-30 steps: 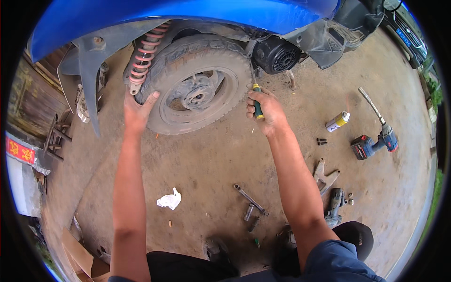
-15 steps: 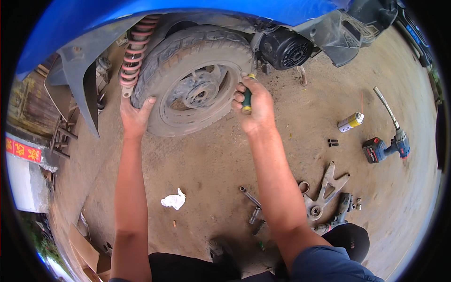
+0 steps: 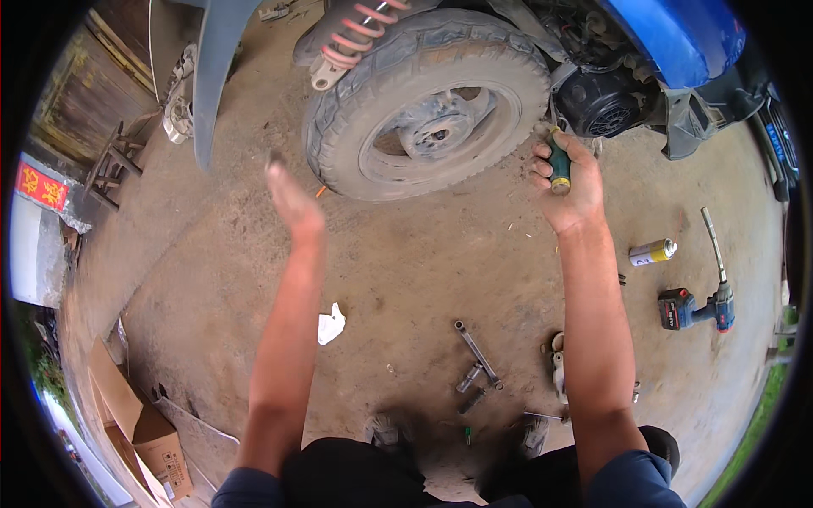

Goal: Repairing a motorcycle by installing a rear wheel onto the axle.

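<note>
Currently, the head view shows the left hand (image 3: 294, 199) slightly blurred, its fingers stretched out and grasping nothing, above the floor (image 3: 406, 254) on the left, near side of the wheel (image 3: 437, 129) and apart from it. The right hand (image 3: 580, 188) has its fingers curled around the green grip of a yellow-ended hand tool (image 3: 559, 161), just beside the wheel's right edge. The handle stands nearly upright, tilted a little; I cannot tell what its far end touches.

The wheel, with a dusty grey tyre, is at the far side, right of the middle, under the vehicle. A red coil spring (image 3: 356, 38) slants down over its far left part, the lower eye hanging free. Right of the wheel sits a black ribbed motor housing (image 3: 605, 106), with a blue body panel (image 3: 682, 42) beyond.

On the floor to the right, a yellow spray can (image 3: 652, 252) lies on the far side of a cordless power tool (image 3: 703, 309). Nearer the person, a wrench (image 3: 478, 356) lies between the forearms, with a white scrap (image 3: 331, 324) to its left. A cardboard box (image 3: 135, 423) stands near on the left.
</note>
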A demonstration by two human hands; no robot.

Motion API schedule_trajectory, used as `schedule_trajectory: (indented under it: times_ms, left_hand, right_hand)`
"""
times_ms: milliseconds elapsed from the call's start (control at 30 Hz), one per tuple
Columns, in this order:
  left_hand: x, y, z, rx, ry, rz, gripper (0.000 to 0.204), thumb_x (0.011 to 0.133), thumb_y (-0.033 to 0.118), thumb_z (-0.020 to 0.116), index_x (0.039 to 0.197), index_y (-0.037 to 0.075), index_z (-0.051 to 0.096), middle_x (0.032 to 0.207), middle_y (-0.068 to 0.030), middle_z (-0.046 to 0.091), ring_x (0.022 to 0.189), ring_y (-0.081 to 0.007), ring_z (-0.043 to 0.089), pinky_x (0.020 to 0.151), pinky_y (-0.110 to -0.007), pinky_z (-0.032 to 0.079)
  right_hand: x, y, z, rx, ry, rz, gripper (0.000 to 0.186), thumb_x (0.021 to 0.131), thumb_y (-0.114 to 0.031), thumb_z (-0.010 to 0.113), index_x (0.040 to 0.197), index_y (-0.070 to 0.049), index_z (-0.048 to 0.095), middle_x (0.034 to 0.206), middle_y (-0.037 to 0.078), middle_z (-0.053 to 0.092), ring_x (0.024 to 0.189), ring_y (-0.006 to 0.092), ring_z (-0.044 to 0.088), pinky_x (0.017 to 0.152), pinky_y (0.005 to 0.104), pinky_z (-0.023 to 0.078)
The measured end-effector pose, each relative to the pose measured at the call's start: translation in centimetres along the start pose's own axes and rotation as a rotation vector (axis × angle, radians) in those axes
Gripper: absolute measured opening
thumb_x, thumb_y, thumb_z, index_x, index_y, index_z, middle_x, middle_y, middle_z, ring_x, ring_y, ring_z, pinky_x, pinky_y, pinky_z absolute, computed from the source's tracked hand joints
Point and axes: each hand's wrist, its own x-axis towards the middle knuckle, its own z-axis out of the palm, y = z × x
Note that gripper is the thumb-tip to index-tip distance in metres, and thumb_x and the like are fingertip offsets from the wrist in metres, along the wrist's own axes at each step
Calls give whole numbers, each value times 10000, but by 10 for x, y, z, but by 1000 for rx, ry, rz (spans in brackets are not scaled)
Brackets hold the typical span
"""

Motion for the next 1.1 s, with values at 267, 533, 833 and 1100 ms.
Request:
schedule_trajectory:
  times_ms: [267,533,833,1100]
  left_hand:
    - [61,-26,56,-556,-265,-502,698,1103,527,391,1464,-57,512,1432,-150,611,1302,-270,592,1120,-388,452]
    - [33,17,69,-325,-161,-448,734,1092,572,362,1486,-30,508,1467,-111,595,1340,-257,556,1158,-366,389]
    - [57,6,68,-53,-92,-337,662,1093,467,353,1463,-53,527,1422,-129,632,1276,-265,598,1104,-362,422]
    - [66,3,62,50,-107,-325,724,1072,520,358,1450,-70,540,1390,-163,644,1271,-280,599,1111,-356,412]
  right_hand:
    - [20,1,36,-41,53,-27,80,1004,-123,530,1023,-45,529,877,77,572,683,151,526,535,274,416]
    - [60,44,98,-41,324,-302,115,963,-135,550,985,-22,546,864,104,588,626,173,539,506,328,409]
    - [15,1,10,-334,52,-42,193,977,-187,595,1091,-33,570,878,101,613,677,179,555,561,318,442]
    - [29,50,40,-452,72,-122,209,999,-224,579,1098,-41,560,864,55,577,677,167,589,532,332,444]
